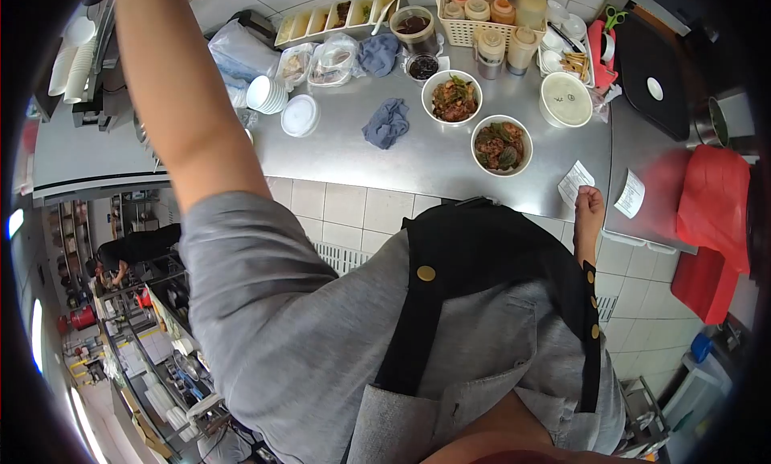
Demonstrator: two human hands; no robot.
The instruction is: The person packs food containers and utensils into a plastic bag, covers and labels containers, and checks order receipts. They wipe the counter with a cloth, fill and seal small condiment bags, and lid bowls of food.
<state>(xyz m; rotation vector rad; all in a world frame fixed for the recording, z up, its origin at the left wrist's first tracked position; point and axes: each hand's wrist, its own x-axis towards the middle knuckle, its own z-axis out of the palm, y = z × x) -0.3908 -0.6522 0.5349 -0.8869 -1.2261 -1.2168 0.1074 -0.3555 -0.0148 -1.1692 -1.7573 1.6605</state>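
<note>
My right hand (589, 205) is at the counter's front edge, its fingers pinched on a printed paper slip (575, 181). A second printed slip (630, 194) lies just to the right of it. My left arm reaches up past the top of the view, so the left hand is hidden. Left of the held slip stand two white bowls of cooked food, a nearer bowl (502, 145) and a farther bowl (452, 97). Behind the slip is a lidded white tub (565, 99) with a mark on its lid.
Sauce bottles fill a cream basket (474, 32) at the back. A blue cloth (386, 124) lies mid-counter, near stacked white containers (267, 95). At right are a black tray (642, 75) and red bags (713, 203). Another person (132, 251) bends over far left.
</note>
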